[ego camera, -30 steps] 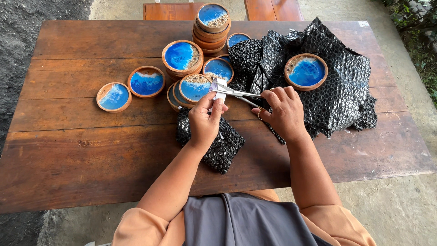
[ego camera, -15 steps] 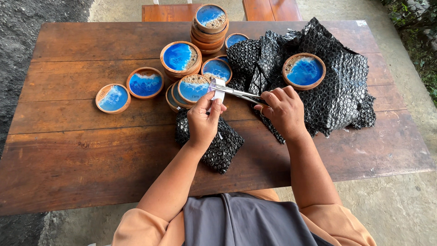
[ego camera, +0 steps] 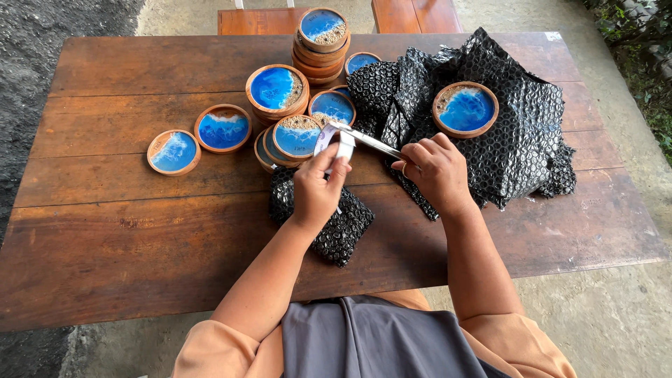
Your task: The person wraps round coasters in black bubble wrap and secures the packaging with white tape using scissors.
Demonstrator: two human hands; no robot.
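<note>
My left hand [ego camera: 317,189] holds a roll of clear tape [ego camera: 336,142] above a small parcel wrapped in black bubble wrap [ego camera: 336,227] on the wooden table [ego camera: 105,238]. My right hand [ego camera: 435,170] grips a pair of scissors [ego camera: 369,142] whose blades reach left to the tape roll. A sheet of black bubble wrap [ego camera: 518,133] lies spread to the right, with one round wooden coaster with blue resin [ego camera: 465,109] resting on it.
Several round blue-and-wood coasters lie at the table's middle and left, some stacked [ego camera: 321,42], others single [ego camera: 173,152] [ego camera: 222,128]. Wooden benches [ego camera: 259,19] stand beyond the far edge. Concrete floor lies to the right, dark gravel to the left.
Both hands stay nearly in place with the tape and scissors; only a slight shift of view.
</note>
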